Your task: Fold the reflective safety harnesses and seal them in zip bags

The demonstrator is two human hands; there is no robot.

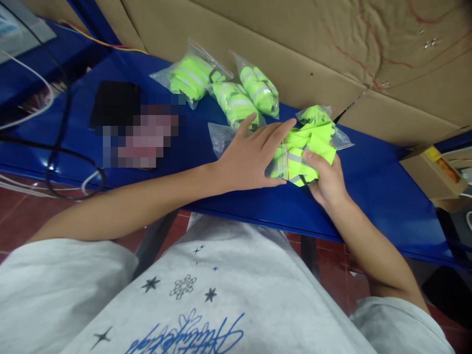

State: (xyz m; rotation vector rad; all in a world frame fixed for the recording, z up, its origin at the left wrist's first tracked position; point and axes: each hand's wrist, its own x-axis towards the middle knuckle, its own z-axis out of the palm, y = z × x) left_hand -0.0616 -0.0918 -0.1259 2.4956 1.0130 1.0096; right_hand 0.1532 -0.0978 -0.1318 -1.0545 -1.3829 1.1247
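Observation:
My right hand (330, 179) grips a folded neon-yellow reflective vest (311, 142) with grey strips, its thumb pressed on top. Part of the vest lies inside a clear plastic zip bag (220, 139), whose red-lined mouth crosses the fabric. Over that bag spreads my left hand (250, 160), fingers on the far side and thumb on the near side, holding it around the vest. The palm hides much of the bag. Just behind my right hand is another bagged yellow vest (313, 115), partly covered.
Bagged vests (190, 78) lie along the back of the blue table (368, 196), against a cardboard wall (258, 44). A black object (115, 103) and a pixelated patch are at left, near cables (55, 152). An open cardboard box (431, 172) stands at right.

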